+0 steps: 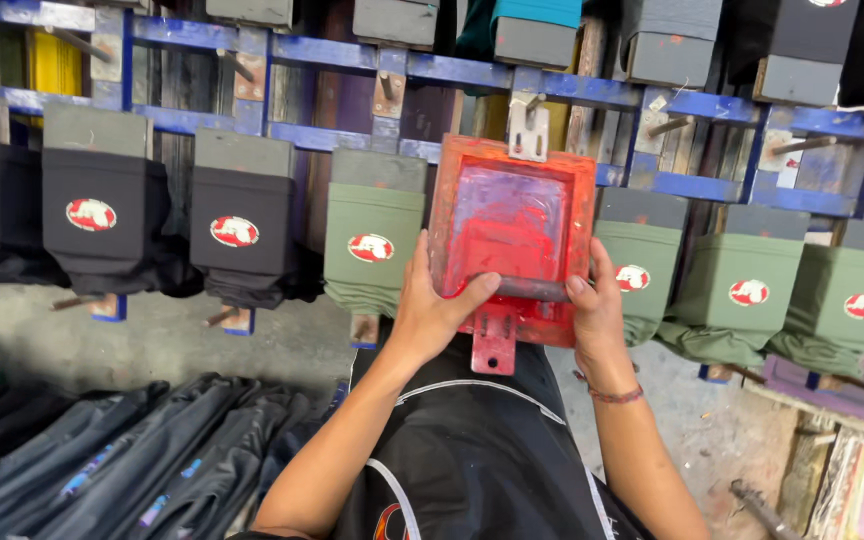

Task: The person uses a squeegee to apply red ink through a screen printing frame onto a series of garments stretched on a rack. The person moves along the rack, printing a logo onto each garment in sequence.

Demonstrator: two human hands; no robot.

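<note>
Squeegee (pixel 530 289) sat clenched in your left hand (pixel 430 312) and right hand (pixel 597 312), across the red screen frame (pixel 512 235) over olive shirts (pixel 374 245).

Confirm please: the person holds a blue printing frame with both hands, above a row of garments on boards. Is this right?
Not quite: the printing frame is red, not blue, as the head view shows. Both the left hand and right hand do hold it, above the garments.

Bare forearms, beaded bracelet (pixel 616 396) on right wrist, black garment (pixel 472 460) with white piping, perhaps an apron.
</note>
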